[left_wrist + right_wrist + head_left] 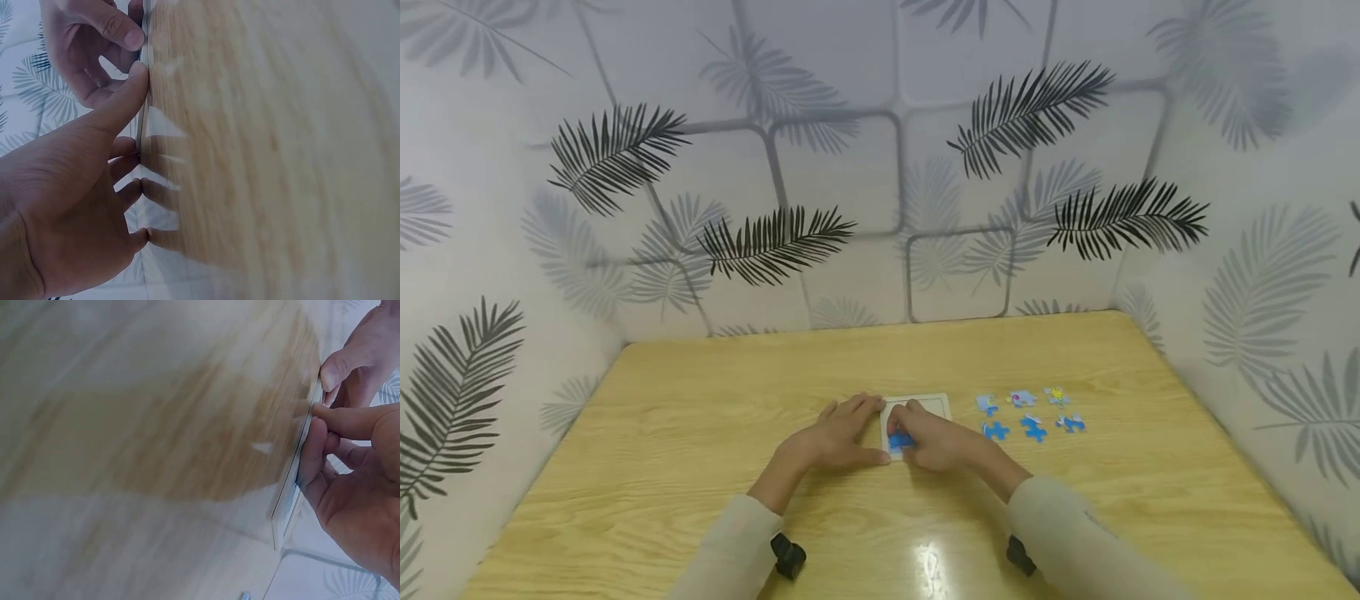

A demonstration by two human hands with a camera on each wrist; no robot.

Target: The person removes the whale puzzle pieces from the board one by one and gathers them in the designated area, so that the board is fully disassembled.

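Observation:
A small white puzzle tray [939, 402] lies flat on the table, with blue puzzle piece [898, 442] showing in its front left part. Along the tray's left side rests my left hand [835, 437], its fingers extended to the edge and its thumb at the near left corner. My right hand [934, 440] is over the tray, its fingers curled and its thumb and fingertips at the blue piece, covering much of the inside. In the right wrist view, the right thumb and index finger meet at the tray [289, 487] surface, close to the left thumb.
To the right of the tray, several loose jigsaw pieces lie in two rows: pale ones such as the yellow-marked piece [1057, 396] at the back, bluer ones such as the blue piece [1033, 428] in front. Leaf-patterned walls [865, 283] border the wooden table [700, 417].

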